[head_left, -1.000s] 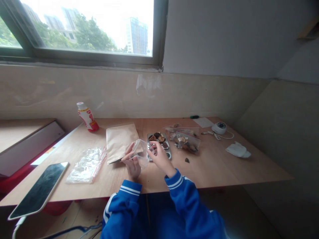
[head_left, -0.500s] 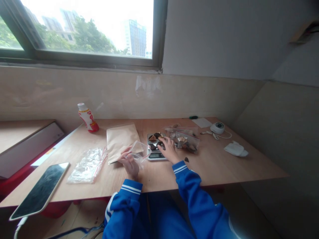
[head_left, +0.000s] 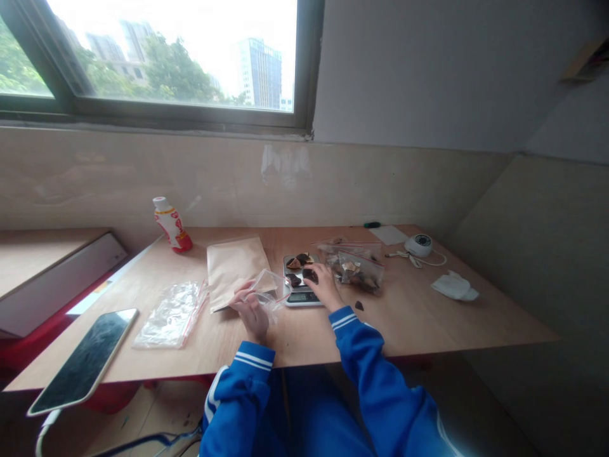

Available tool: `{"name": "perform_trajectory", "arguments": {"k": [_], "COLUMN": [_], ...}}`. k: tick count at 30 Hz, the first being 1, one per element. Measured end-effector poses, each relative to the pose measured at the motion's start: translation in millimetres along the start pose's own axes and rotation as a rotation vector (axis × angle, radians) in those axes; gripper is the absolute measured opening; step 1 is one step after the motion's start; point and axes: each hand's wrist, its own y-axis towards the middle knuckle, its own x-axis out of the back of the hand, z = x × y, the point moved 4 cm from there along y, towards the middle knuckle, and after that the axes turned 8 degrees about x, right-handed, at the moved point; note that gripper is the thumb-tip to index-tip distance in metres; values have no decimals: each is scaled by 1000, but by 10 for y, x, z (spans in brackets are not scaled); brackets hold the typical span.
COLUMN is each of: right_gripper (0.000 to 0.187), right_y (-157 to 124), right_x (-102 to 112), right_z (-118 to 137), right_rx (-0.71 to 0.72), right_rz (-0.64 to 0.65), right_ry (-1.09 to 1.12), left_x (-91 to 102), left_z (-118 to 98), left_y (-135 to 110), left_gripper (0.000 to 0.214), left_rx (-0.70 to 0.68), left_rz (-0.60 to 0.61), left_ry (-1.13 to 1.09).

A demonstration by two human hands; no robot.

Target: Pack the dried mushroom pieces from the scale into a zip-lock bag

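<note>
your left hand [head_left: 252, 312] pinches a small clear zip bag [head_left: 267, 287] at its mouth, just left of the scale [head_left: 304, 296] at mid-table. your right hand [head_left: 326, 284] rests on the scale, fingers curled over dark pieces [head_left: 295, 279]; whether they grip one cannot be told. a kraft envelope [head_left: 235, 266] lies behind the bag.

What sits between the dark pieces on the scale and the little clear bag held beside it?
Nothing visible. The left hand holds the small clear bag at the left edge of the scale. The right hand rests on the dark pieces, with only bare scale top between.
</note>
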Motion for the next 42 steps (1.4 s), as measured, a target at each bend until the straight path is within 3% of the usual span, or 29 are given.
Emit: {"name": "perform_trajectory", "arguments": {"k": [9,15,18,21,24,27,31,34,38,40,42], "right_gripper": [16,15,12,13,14,10,22,26,23,18,34], "right_y": [-17,-2,62,162,248,254,184,176,182,152,98], "right_x": [138,164,255,372,389,273,112,138,170,59,-118], "right_z": [21,-49,48,312,679,994,1168,1105,769,573,404], "right_rx": [-58,-155,-201,-203,-150,-85,-31,17,-11,-52,-119], "right_rz": [-126,-209,-274,-308,-206,-33,82,-12,-228,-236,-193], "right_ry": [108,360,503,636,738,745,691,626,385,207,57], "left_x": [7,4,-4,-8,-14,-20,-22,-13,0,3,5], "left_z": [-13,-26,-16,10,41,42,2,1,45,56,56], "left_y": [-1,1,0,-13,-27,-22,0,-2,-20,-23,-22], "left_gripper": [10,10,11,12,15,20,21,15,10,9,8], "left_rx": [12,16,21,33,59,86,106,111,115,113,111], "left_rz": [3,15,28,45,76,99,95,75,42,26,14], "left_ry": [12,8,7,6,12,19,11,-1,-41,-51,-43]}}
